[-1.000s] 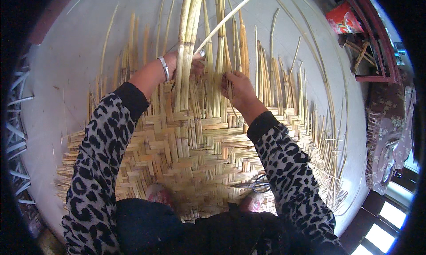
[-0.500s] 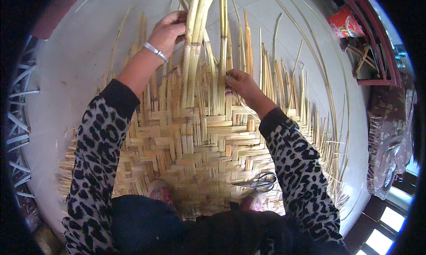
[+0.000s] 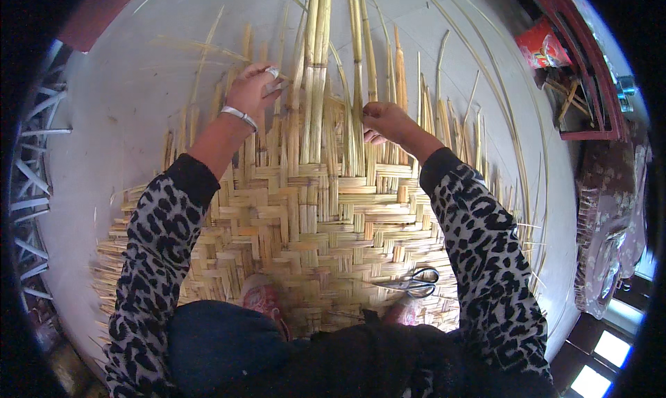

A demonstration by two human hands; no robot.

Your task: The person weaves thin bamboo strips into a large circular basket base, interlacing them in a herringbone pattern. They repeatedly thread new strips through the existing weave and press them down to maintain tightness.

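A herringbone mat of flattened reed strips (image 3: pixel 305 221) lies on the floor, its loose strip ends standing out along the far edge. My left hand (image 3: pixel 251 93), with a white wrap on a finger, is closed at a thin reed strip (image 3: pixel 208 49) whose far end blurs out to the left. Several wide reed strips (image 3: pixel 317 72) rise upright between my hands. At the right side of this raised bunch, my right hand (image 3: pixel 390 126) is closed, fingertips pinched against a reed strip; their tips are partly hidden. Black-handled scissors (image 3: pixel 420 283) lie on the mat near my right forearm.
My shoes (image 3: pixel 262 297) rest on the mat's near part. Long loose reeds (image 3: pixel 510 114) curve over the pale floor at right. A dark red wooden frame (image 3: pixel 590 131) and a patterned cloth (image 3: pixel 610 218) are at far right, a metal rack (image 3: pixel 31 183) at far left.
My left hand has moved down and left, away from the raised strips, and a thin strip now swings out to its left. My right hand has shifted slightly right.
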